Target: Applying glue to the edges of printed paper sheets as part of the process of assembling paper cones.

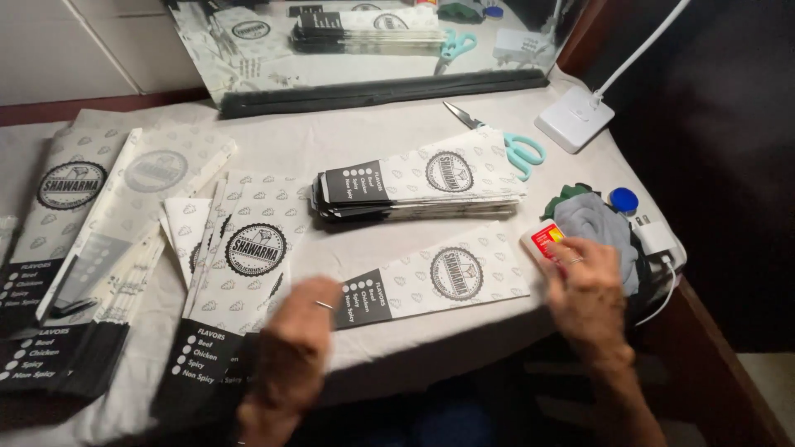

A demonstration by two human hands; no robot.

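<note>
My left hand [302,327] hovers over the near end of a single flat paper sleeve [447,277], white with a round black emblem and a black end; its fingers look curled and blurred, touching the sleeve's dark corner. My right hand [584,285] rests at the sleeve's right end, fingers over a small red and white box [542,238]. A neat stack of the same sleeves [422,186] lies just beyond. More sleeves [240,265] lie fanned out to the left.
Teal-handled scissors [505,141] lie behind the stack. A white lamp base [574,118] stands at the far right. A grey cloth [596,223], a blue cap [623,200] and a white charger [654,236] sit by the table's right edge. A mirror [364,50] leans at the back.
</note>
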